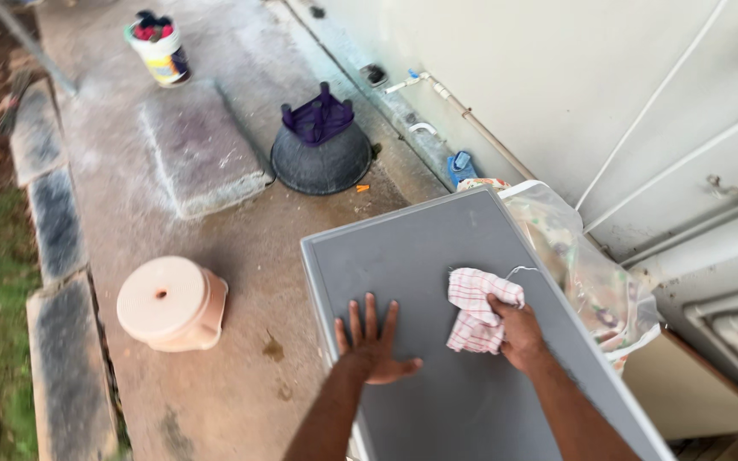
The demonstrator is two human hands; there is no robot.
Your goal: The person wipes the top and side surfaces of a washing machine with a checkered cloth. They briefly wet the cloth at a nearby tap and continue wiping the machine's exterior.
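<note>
Nearest the camera, two bare forearms reached up from the bottom edge onto one flat grey panel (437, 256), a lid-like top with a paler raised rim, tilted across the right half of the view. One left hand (372, 346) lay palm down on the panel, its fingers spread wide and flat, gripping nothing. One right hand (516, 331) sat just beside it, its fingers curled closed around one crumpled red-and-white checked cloth (474, 309), which was pressed against the grey surface near the panel's middle; a loose thread trailed from the cloth's upper corner.

Beyond the panel's right edge, one clear plastic cover (587, 273) lay bunched over a flower-patterned fabric, touching the panel's far corner. Left of the panel, on the bare concrete floor (241, 256), stood one pale pink round stool (171, 303). Farther off sat one dark upturned basin (320, 158) with one purple stool (318, 117) upside down on top of it, and just left of that one raised concrete slab (201, 145). Farthest back stood one white bucket (161, 53) filled with red and dark items.

This was an outdoor yard: dusty, stained concrete, a border of stone blocks with grass along the left, and a cream wall (540, 77) on the right carrying several thin pipes.
</note>
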